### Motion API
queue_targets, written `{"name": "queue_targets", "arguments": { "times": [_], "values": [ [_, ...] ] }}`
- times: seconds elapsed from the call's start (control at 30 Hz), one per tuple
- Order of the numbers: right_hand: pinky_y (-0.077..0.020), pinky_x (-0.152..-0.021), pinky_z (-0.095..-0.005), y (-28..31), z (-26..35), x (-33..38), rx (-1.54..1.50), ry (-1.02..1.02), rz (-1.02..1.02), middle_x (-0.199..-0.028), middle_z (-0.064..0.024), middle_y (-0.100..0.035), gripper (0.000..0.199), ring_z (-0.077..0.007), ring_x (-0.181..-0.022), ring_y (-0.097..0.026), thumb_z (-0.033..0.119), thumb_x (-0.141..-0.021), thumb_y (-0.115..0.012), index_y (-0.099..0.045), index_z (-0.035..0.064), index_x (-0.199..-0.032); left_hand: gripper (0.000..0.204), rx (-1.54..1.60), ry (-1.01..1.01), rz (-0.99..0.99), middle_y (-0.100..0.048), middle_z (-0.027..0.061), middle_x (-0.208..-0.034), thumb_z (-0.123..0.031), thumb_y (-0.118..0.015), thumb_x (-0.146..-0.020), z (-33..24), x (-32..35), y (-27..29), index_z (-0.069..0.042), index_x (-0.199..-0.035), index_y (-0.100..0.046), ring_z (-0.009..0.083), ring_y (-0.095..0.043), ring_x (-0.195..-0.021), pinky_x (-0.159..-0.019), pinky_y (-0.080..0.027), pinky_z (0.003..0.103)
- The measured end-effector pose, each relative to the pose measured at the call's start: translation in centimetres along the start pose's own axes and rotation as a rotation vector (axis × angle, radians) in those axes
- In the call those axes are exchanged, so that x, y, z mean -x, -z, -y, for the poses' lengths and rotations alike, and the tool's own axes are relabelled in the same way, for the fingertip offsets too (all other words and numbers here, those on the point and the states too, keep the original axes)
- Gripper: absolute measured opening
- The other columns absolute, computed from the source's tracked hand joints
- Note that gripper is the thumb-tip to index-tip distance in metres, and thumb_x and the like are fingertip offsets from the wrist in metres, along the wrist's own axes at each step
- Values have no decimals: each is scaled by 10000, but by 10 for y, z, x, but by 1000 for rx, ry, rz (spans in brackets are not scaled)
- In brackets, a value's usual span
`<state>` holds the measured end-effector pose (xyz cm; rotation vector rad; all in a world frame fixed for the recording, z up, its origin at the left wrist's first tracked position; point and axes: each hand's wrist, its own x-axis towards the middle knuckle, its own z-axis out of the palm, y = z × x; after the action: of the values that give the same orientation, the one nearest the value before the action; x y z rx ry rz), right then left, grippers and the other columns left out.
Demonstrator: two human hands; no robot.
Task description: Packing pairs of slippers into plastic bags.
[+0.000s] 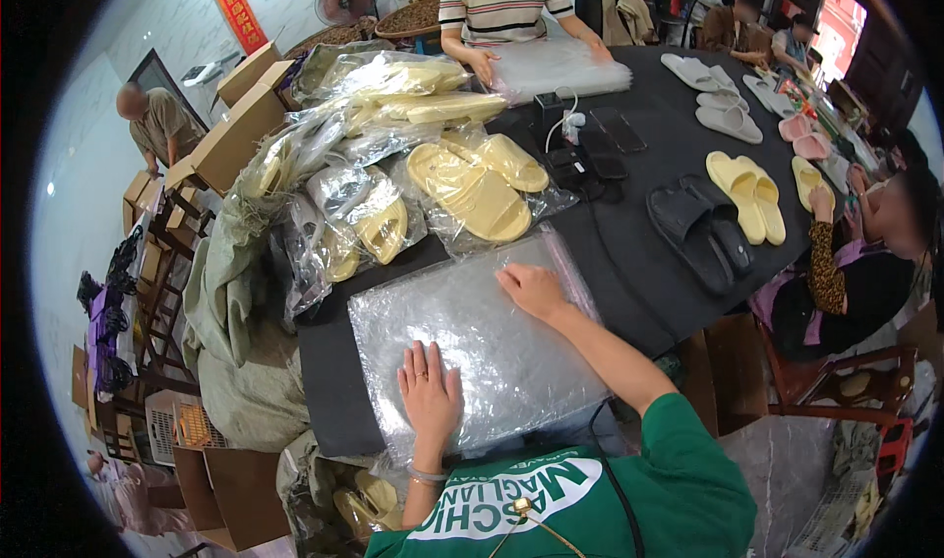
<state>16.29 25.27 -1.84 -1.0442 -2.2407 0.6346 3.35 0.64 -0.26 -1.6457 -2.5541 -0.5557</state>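
Note:
A stack of clear plastic bags [462, 361] lies flat on the black-covered table right in front of me. My left hand [430, 391] rests palm down on the near left part of the stack, fingers stretched out. Toward the far right side of the stack, my right hand [533, 291] is closed, its fingers curled down against the plastic. Whatever may be in those fingers is hidden. Just beyond the stack, yellow slippers [472, 192] in clear bags lie in a heap that rises to the far left.
Black sandals [693, 229] and unwrapped yellow slippers [747, 196] lie to the right. Chargers and cables [568, 165] sit mid-table. Across from me, a person in a striped shirt [501, 7] touches another bag stack [560, 68]. Cardboard boxes [236, 130] and a green sack [231, 293] border the left.

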Motion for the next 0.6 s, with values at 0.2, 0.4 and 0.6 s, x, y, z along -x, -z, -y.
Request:
{"name": "queue_targets", "arguments": {
  "times": [0.2,0.4,0.6],
  "values": [
    [-492,-649,-476,6,-5,-1,-208,-38,-12,-791,-161,-670,316,-380,-758,-642,368,-906,-561,-674,76,-861,557,3,-4,-12,-339,159,-1498,-332,-515,-914,-1,0,1,-80,-1403,-428,344,-300,-1387,-1127,-198,494],
    [-496,-653,-458,7,-5,-2,-266,-91,6,-800,-172,-665,293,-379,-771,-642,354,-902,-576,-678,83,-860,552,-4,-8,-9,-342,159,-1497,-327,-508,-914,-1,-1,-1,-81,-1402,-431,344,-308,-1382,-1128,-197,493],
    [-486,-634,-449,9,-6,-2,-302,-94,34,-790,-173,-660,284,-376,-755,-641,345,-899,-590,-677,77,-860,551,-16,-4,-14,-350,160,-1491,-324,-513,-913,-3,-1,0,-82,-1402,-432,344,-316,-1377,-1127,-201,496]
  ]
}}
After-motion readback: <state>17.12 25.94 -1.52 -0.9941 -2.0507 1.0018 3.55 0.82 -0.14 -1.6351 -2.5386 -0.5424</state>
